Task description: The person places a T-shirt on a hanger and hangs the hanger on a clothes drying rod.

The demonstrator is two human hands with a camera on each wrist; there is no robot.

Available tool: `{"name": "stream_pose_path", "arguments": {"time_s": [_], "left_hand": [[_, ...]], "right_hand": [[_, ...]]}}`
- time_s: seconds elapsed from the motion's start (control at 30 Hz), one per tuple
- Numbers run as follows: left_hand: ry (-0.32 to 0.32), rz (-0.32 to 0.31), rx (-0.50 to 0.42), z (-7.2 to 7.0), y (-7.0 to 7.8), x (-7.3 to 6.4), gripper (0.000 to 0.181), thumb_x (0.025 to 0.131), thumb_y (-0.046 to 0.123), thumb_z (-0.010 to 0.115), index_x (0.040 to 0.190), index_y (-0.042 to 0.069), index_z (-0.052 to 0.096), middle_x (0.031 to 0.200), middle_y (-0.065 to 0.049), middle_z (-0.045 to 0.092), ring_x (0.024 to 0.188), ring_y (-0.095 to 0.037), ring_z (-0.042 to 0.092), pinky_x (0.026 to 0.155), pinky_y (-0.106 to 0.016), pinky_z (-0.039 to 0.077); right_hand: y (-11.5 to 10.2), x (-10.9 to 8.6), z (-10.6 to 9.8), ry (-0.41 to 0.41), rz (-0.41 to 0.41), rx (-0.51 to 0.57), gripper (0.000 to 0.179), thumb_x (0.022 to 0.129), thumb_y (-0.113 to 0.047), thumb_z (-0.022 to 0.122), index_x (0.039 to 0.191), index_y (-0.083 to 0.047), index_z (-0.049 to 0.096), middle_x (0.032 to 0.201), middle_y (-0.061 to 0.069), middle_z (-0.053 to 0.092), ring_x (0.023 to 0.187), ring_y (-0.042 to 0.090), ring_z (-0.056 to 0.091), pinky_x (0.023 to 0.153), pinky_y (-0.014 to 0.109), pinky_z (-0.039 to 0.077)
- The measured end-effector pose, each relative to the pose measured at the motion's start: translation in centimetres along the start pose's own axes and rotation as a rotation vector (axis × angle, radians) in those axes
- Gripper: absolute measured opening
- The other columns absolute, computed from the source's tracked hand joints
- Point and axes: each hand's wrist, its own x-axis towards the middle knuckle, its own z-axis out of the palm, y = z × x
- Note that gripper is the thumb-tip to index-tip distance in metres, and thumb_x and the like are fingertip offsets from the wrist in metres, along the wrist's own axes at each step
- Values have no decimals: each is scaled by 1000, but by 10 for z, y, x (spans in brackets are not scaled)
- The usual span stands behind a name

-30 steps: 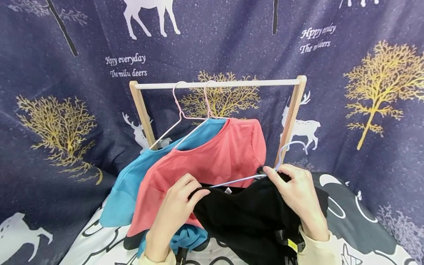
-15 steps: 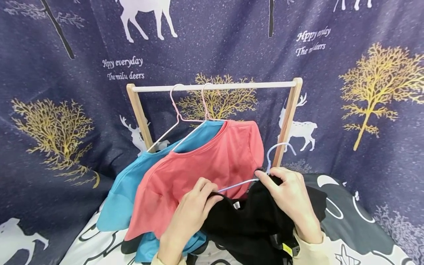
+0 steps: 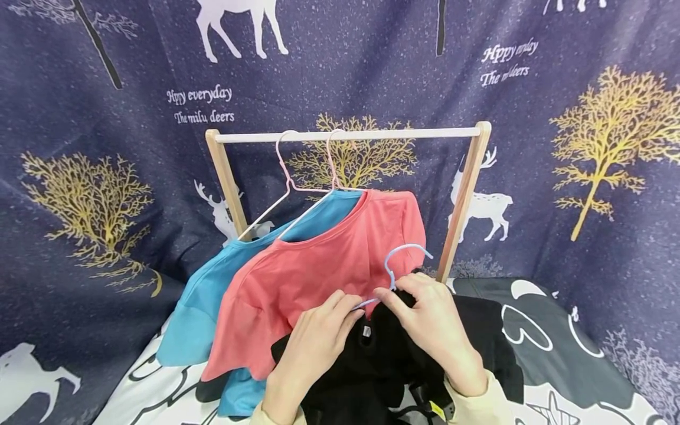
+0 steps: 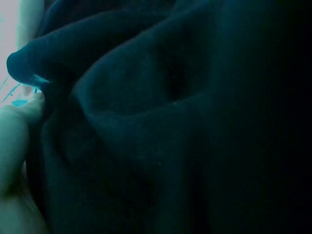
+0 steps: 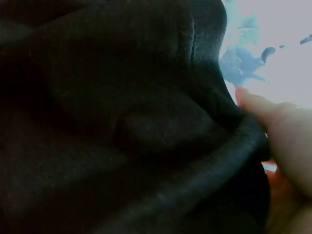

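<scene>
In the head view a black garment (image 3: 478, 330) with a small white neck label (image 3: 366, 332) lies bunched between both hands. A pale blue hanger (image 3: 389, 265) runs into its neckline, and the hook stands up in front of the coral shirt. My left hand (image 3: 313, 342) pinches the neckline and the hanger's arm on the left. My right hand (image 3: 432, 321) pinches cloth and hanger just below the hook. Dark folds of the garment (image 4: 131, 136) fill the left wrist view, with fingers at its left edge. In the right wrist view, the thumb (image 5: 287, 126) presses on the black cloth.
Behind the hands stands a rack with a white rod (image 3: 372, 136) and wooden legs. A coral shirt (image 3: 319, 260) and a blue shirt (image 3: 193, 321) hang there on pink hangers. Blue cloth (image 3: 241, 392) lies below on the patterned bedding (image 3: 143, 392). A deer-print curtain (image 3: 340, 71) hangs behind.
My right hand has moved left with the hanger hook, which now sits lower. My left hand has shifted right, so the hands are closer together and the black garment bunches more.
</scene>
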Motion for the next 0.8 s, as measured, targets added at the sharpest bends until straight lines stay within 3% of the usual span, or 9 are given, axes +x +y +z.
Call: {"name": "stream_pose_path", "arguments": {"time_s": [0.17, 0.27, 0.43, 0.8], "left_hand": [[16, -22, -5, -2, -2, 0, 9, 94, 18, 67, 103, 20, 64, 81, 10, 53, 60, -6, 56, 53, -20, 41], [27, -33, -10, -4, -4, 0, 9, 93, 18, 68, 101, 20, 65, 81, 11, 53, 61, -6, 55, 53, -20, 41], [44, -50, -28, -6, -7, 1, 9, 93, 18, 69, 102, 20, 67, 81, 12, 54, 61, -4, 53, 53, -19, 41], [79, -63, -25, -10, -12, -1, 10, 91, 19, 72, 100, 21, 69, 79, 14, 54, 59, -2, 51, 53, -17, 41]], "right_hand": [[2, -1, -1, -68, -15, 65, 11, 83, -23, 79, 85, -17, 69, 84, -12, 63, 79, 6, 61, 72, 24, 46], [9, -1, -8, -117, -33, 118, 15, 85, -20, 77, 97, -16, 70, 92, -12, 66, 86, 5, 62, 79, 20, 44], [22, -1, -21, -195, -44, 142, 13, 88, -21, 75, 100, -21, 69, 93, -18, 64, 86, 0, 61, 79, 18, 43], [38, -7, -36, -277, -73, 127, 25, 82, -12, 79, 105, -16, 70, 100, -11, 68, 87, 7, 63, 78, 24, 48]]}}
